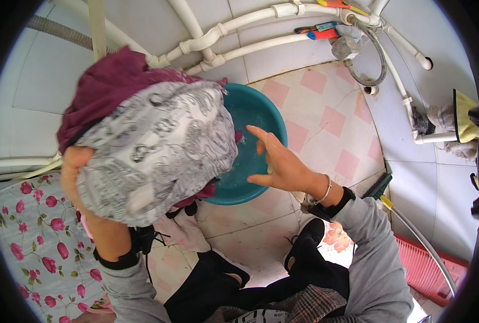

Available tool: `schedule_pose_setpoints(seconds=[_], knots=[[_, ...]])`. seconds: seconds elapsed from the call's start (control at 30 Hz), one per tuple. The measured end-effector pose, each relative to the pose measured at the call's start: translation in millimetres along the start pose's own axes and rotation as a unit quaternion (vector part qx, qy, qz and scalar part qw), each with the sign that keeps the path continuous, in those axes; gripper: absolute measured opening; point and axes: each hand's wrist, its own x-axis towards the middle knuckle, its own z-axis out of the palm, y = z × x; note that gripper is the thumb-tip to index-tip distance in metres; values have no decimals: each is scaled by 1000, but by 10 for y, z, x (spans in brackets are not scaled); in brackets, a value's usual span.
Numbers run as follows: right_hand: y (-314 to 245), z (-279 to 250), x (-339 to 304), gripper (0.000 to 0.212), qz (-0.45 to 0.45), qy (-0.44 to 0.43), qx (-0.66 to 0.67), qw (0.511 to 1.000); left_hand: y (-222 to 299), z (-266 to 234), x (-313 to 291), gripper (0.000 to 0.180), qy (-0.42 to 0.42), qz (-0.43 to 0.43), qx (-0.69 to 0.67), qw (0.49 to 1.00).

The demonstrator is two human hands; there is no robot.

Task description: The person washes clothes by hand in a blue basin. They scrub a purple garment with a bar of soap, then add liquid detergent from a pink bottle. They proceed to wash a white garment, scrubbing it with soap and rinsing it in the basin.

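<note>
My left hand grips the left edge of a bundle of laundry, its thumb over the fabric and the other fingers mostly hidden. On the near side of the bundle is a grey-white printed garment; behind it bunches a maroon garment. The bundle is raised at the left and covers the left part of a round teal basin on the floor. Over the basin's right side, my right hand holds nothing, thumb and fingers apart. A bracelet circles that wrist.
White pipes run along the far wall, with a grey hose at right. A green brush leans by the right wall near a red plastic basket. Flowered cloth hangs at left. My feet stand before the basin.
</note>
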Motion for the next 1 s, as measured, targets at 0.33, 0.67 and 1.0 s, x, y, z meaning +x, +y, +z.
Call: schedule_pose_setpoints(seconds=[0.33,0.67,1.0], knots=[[198,-213,-70,101,16,100,-19,995,631,-74,63,48,-106,-84,-46,990],[221,-236,-67,100,7,109,-21,994,544,-57,1,59,-181,-158,-124,963],[96,-280,-21,89,-7,91,-29,995,495,-444,-166,45,-4,11,105,994]])
